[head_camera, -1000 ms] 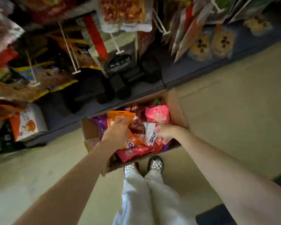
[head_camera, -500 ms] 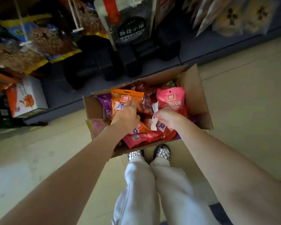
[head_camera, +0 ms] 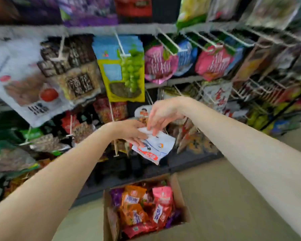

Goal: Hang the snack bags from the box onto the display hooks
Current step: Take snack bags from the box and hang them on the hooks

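Observation:
A white snack bag (head_camera: pixel 154 148) with red and blue print is lifted in front of the lower display hooks. My left hand (head_camera: pixel 130 132) grips its upper left side. My right hand (head_camera: pixel 161 117) pinches its top edge from above with fingers pointing down. The cardboard box (head_camera: pixel 182 193) stands on the floor below, filled with several orange, pink, red and purple snack bags (head_camera: pixel 142 209). A white display hook (head_camera: pixel 114 136) hangs just left of the held bag. The view is blurred.
Rows of hanging snack bags fill the rack: a yellow bag with green grapes (head_camera: pixel 122 70), pink bags (head_camera: pixel 159 64) and white wire hooks (head_camera: pixel 169 42) above. More wire racks (head_camera: pixel 261 87) run to the right. Beige floor (head_camera: pixel 233 197) lies right of the box.
Both hands rose out of the box with a white snack bag and now hold it up before the hooks. The view tilted up from the box to the rack.

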`<state>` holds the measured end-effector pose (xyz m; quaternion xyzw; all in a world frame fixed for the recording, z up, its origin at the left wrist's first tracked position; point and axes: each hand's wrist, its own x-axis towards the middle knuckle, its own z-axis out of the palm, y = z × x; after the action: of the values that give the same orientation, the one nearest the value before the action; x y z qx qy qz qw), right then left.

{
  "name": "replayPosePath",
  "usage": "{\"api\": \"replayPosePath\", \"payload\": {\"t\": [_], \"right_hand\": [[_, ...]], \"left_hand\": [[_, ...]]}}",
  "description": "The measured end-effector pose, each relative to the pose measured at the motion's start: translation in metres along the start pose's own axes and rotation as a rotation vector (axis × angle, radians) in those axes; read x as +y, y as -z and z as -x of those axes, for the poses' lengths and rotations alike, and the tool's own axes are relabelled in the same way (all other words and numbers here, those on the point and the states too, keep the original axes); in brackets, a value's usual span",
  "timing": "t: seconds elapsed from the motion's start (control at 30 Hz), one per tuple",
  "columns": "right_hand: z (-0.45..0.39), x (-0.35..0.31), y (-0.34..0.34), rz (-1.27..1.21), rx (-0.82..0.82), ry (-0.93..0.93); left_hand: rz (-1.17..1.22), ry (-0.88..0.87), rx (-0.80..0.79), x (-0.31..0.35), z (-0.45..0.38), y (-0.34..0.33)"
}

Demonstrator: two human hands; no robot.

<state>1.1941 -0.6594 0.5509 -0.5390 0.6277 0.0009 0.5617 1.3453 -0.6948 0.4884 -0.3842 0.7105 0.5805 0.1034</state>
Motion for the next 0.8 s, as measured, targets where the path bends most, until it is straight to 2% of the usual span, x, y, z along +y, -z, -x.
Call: {"api": "replayPosePath", "payload": {"t": [0.13,0.23,0.37,0.5,0.57,0.67,0.8], "right_hand": [[0.051,-0.096,0.021,0.162,0.215,0.185],[0.075,-0.168,0.017,0.28,0.221,0.295],[0.068,-0.261,-0.01,0.492,0.242,0.426],[0.055,-0.359,-0.054,0.593,0.356,0.557],[0.05,-0.401,-0.078,0.63,0.475,0.608],[0.04,-0.451,-0.103,0.553,0.689,0.707],[0.033,-0.5,-0.115,0.214,0.715,0.801]], "left_hand": [[0.001,-0.079,0.214,0.046,0.082,0.059],[0.038,-0.139,0.358,0.054,0.154,0.101],[0.088,-0.219,0.496,0.027,0.255,0.156],[0.126,-0.246,0.657,-0.012,0.34,0.207],[0.175,-0.257,0.754,-0.023,0.372,0.227],[0.326,-0.325,0.924,-0.036,0.408,0.254],[0.416,-0.488,1.095,-0.052,0.438,0.285]]}}
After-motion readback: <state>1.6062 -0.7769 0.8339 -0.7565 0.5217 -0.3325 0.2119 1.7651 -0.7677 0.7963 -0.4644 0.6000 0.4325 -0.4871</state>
